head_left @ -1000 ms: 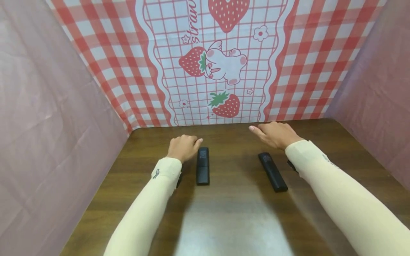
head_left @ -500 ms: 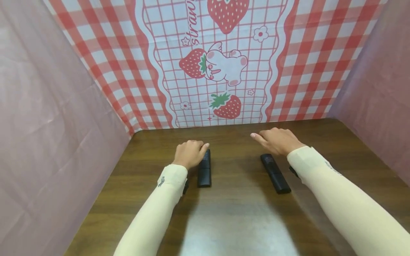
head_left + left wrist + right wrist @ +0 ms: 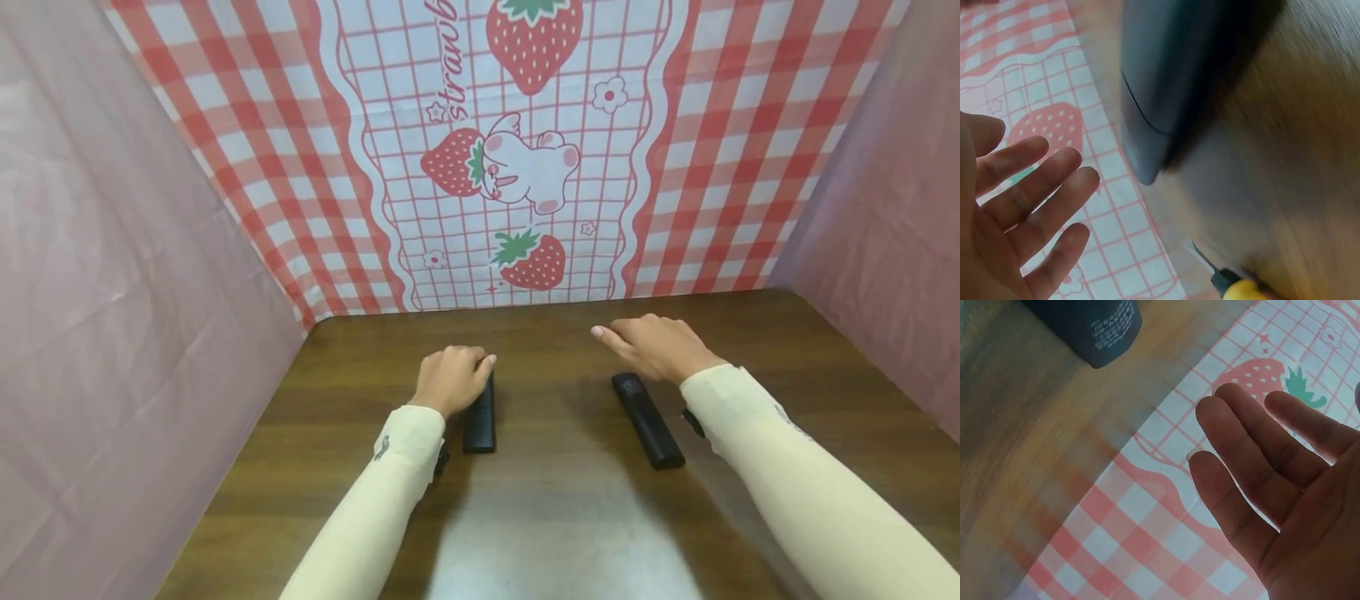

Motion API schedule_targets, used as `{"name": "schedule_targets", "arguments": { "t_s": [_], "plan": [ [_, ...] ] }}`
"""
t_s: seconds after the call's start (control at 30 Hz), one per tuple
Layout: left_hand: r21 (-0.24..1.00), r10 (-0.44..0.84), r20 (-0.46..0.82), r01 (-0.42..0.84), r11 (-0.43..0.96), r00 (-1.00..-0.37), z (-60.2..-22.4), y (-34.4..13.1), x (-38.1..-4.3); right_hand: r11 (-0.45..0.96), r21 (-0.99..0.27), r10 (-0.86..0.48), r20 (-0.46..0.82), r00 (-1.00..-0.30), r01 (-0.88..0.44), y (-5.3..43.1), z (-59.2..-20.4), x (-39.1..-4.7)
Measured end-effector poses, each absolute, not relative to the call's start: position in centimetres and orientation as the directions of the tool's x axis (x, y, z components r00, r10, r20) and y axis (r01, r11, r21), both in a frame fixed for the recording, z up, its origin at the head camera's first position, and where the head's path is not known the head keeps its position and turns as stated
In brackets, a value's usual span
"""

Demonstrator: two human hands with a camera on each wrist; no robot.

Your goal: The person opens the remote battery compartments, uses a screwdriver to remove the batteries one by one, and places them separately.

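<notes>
Two slim black remote controls lie on the wooden table. My left hand is over the far end of the left remote control, hiding part of it. In the left wrist view its fingers are spread and relaxed beside that remote control, holding nothing. A screwdriver with a yellow handle and a metal tip shows at the bottom of the same view. My right hand hovers just beyond the far end of the right remote control. Its fingers are loosely extended with nothing in them; small printed text marks the remote's end.
A red-and-white checked cloth with strawberry prints hangs at the table's back edge. Pink fabric walls stand at the left and the right. The brown table reflects bright light near its front.
My left hand has moved right and nearer, from beside the left remote control to over its far end. The right hand stays close to the right remote control. The whole head view has shifted slightly.
</notes>
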State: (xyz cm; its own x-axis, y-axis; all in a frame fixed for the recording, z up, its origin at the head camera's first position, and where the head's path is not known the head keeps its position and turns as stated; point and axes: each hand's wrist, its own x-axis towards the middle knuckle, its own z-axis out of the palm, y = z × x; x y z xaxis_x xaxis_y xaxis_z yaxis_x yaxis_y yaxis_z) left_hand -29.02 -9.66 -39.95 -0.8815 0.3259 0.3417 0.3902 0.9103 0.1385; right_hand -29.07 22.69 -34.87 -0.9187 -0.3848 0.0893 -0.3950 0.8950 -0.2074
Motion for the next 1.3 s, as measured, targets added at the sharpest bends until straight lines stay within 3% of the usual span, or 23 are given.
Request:
{"name": "schedule_targets", "arguments": {
  "t_s": [0.57, 1.1, 1.3],
  "plan": [
    [0.289, 0.339, 0.276, 0.414, 0.863, -0.899, -40.6, -7.3, -27.9, 0.886, -0.243, -0.377, 0.121, -0.919, -0.395, 23.4, -36.8, -28.1],
    [0.289, 0.368, 0.271, 0.44, 0.85, -0.889, -41.6, -5.5, -26.9, 0.892, -0.236, -0.378, 0.074, -0.923, -0.385, 24.0, -37.8, -26.8],
    [0.383, 0.333, 0.264, 0.415, 0.825, -0.905, -42.1, -5.3, -26.5, 0.895, -0.23, -0.376, 0.076, -0.924, -0.383, 24.1, -38.2, -26.5]
  ]
}}
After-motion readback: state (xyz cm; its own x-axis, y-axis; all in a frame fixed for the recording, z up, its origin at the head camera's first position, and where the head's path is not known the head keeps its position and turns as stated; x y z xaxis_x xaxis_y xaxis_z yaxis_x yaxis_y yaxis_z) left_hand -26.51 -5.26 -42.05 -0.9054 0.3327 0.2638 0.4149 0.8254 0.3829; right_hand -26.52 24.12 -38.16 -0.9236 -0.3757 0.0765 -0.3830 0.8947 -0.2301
